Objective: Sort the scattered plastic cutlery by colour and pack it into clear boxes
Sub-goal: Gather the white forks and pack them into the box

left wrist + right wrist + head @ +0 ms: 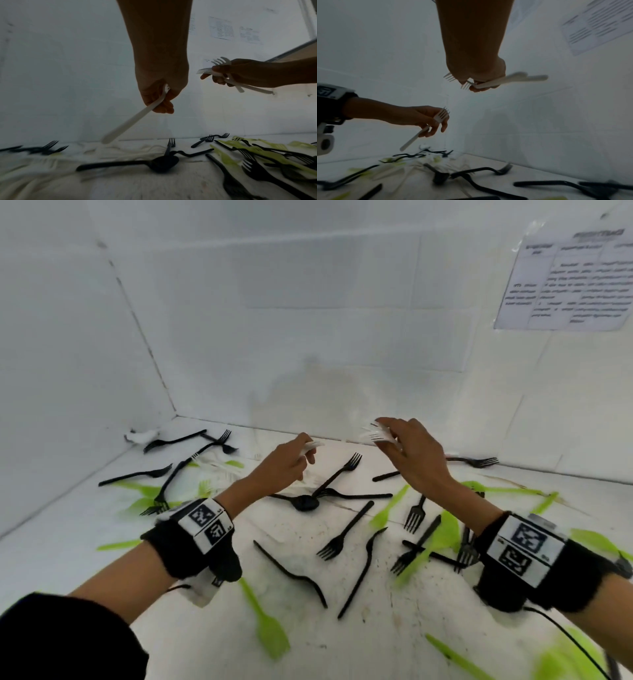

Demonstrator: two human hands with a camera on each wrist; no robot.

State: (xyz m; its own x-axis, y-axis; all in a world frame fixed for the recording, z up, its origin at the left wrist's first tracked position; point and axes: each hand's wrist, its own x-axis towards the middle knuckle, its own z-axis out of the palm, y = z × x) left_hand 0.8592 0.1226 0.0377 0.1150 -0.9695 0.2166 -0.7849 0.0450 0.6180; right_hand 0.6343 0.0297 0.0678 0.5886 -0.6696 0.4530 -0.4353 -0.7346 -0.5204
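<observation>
My left hand (291, 460) is raised over the table and pinches a single white fork (137, 116), its handle hanging down to the left. To its right and a little higher, my right hand (407, 450) grips a bundle of white forks (501, 81), tines toward the left hand. The two hands are apart, roughly a hand's width. Black forks (337, 542), a black spoon (305, 502) and green cutlery (269, 625) lie scattered on the white table (308, 645) below. No clear box shows in any view.
White walls close the table at the left and back. A printed sheet (568, 278) is stuck on the right wall. More white cutlery (219, 465) lies at the back left, among black forks (191, 457). A cable (568, 638) runs from my right wrist.
</observation>
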